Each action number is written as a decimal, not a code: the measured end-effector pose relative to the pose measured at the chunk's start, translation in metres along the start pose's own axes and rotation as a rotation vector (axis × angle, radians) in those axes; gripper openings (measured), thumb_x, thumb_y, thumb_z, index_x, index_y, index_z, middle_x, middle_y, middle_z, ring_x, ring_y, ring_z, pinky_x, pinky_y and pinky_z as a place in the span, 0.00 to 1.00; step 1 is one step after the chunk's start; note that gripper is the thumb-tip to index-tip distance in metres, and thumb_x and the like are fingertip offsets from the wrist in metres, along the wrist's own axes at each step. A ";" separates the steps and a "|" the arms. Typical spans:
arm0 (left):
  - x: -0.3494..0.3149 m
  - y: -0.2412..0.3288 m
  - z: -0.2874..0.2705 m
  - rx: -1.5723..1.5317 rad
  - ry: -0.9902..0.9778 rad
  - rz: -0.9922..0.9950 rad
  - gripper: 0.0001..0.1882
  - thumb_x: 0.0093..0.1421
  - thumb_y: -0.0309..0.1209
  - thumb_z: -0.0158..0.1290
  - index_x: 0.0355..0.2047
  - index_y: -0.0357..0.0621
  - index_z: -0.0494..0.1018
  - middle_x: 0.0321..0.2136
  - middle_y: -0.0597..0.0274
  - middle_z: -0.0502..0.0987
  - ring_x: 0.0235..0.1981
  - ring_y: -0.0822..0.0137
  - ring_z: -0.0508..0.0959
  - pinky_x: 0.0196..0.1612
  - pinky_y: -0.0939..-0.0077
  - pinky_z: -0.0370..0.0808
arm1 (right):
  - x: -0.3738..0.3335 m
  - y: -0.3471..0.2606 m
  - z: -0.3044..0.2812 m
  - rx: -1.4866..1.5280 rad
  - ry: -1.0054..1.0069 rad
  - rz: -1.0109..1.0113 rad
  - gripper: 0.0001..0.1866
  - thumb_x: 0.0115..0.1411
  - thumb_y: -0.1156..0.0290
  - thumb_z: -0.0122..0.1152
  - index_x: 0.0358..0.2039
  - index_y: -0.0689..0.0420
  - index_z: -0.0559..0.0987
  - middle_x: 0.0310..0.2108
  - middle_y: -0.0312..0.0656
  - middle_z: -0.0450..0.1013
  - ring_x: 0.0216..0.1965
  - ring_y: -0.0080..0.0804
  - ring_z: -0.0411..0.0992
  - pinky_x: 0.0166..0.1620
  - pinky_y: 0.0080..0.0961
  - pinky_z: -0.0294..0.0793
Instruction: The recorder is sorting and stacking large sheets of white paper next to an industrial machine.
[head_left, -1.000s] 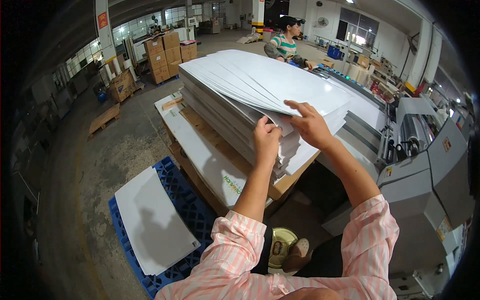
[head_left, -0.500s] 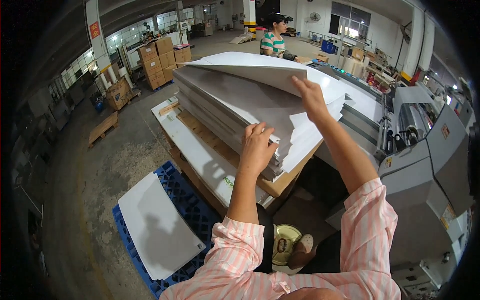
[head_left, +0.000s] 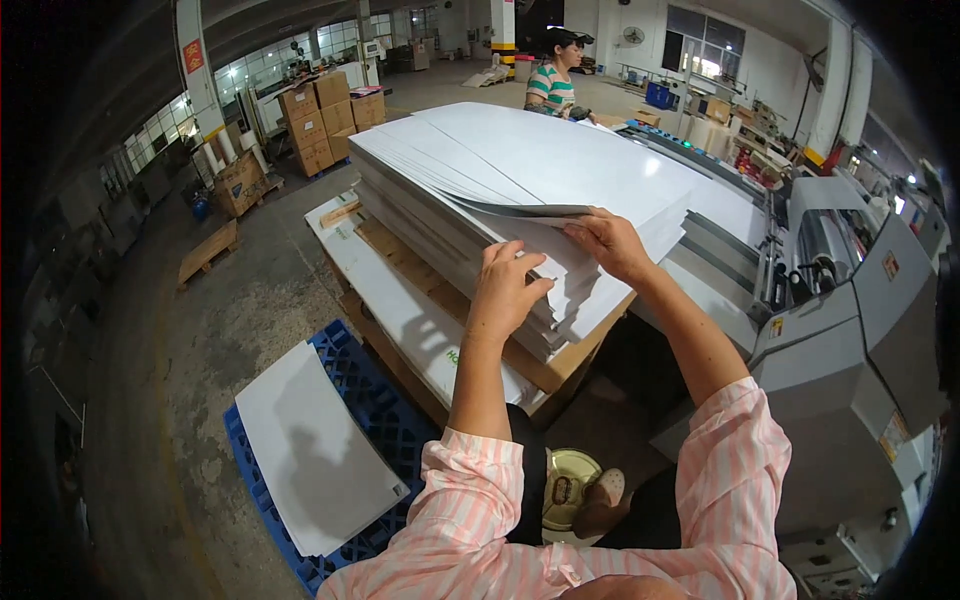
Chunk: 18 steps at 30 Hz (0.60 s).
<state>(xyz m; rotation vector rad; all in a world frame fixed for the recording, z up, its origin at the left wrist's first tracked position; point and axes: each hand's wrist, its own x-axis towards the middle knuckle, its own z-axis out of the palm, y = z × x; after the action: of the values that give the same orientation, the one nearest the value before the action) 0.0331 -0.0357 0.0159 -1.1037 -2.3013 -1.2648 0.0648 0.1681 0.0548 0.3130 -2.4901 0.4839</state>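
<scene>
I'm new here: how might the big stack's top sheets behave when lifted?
The top sheets likely bend: their near edge curves up at the right hand. They may slide apart, since their edges fan out; the glare hints at a slick face.

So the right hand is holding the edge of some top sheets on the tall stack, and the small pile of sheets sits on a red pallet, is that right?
Not quite: in the head view, the pallet under the small pile is blue, not red. The right hand does hold the top sheets' edge.
</scene>
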 end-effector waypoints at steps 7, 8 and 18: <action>-0.001 0.001 0.002 0.004 0.009 0.016 0.20 0.46 0.36 0.58 0.40 0.41 0.76 0.48 0.46 0.68 0.53 0.51 0.62 0.55 0.62 0.62 | -0.001 -0.006 -0.004 -0.265 0.147 -0.304 0.16 0.50 0.75 0.56 0.41 0.49 0.78 0.46 0.37 0.71 0.39 0.36 0.70 0.40 0.30 0.73; 0.000 0.001 0.002 0.005 0.010 0.015 0.20 0.46 0.36 0.58 0.40 0.41 0.76 0.48 0.46 0.68 0.53 0.51 0.62 0.55 0.62 0.62 | 0.000 -0.012 -0.006 -0.304 0.104 -0.311 0.19 0.48 0.77 0.56 0.42 0.48 0.78 0.49 0.37 0.69 0.40 0.35 0.70 0.41 0.29 0.72; 0.001 0.018 -0.005 0.035 0.072 -0.098 0.18 0.50 0.39 0.57 0.39 0.43 0.77 0.42 0.50 0.71 0.47 0.54 0.67 0.46 0.64 0.68 | -0.009 -0.005 -0.019 -0.250 -0.146 -0.342 0.13 0.50 0.75 0.58 0.37 0.51 0.81 0.56 0.42 0.60 0.49 0.40 0.65 0.51 0.33 0.67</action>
<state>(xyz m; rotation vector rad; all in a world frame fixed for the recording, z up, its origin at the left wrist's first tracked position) 0.0455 -0.0333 0.0297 -0.9291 -2.3392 -1.2728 0.0833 0.1723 0.0657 0.6769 -2.5282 0.0101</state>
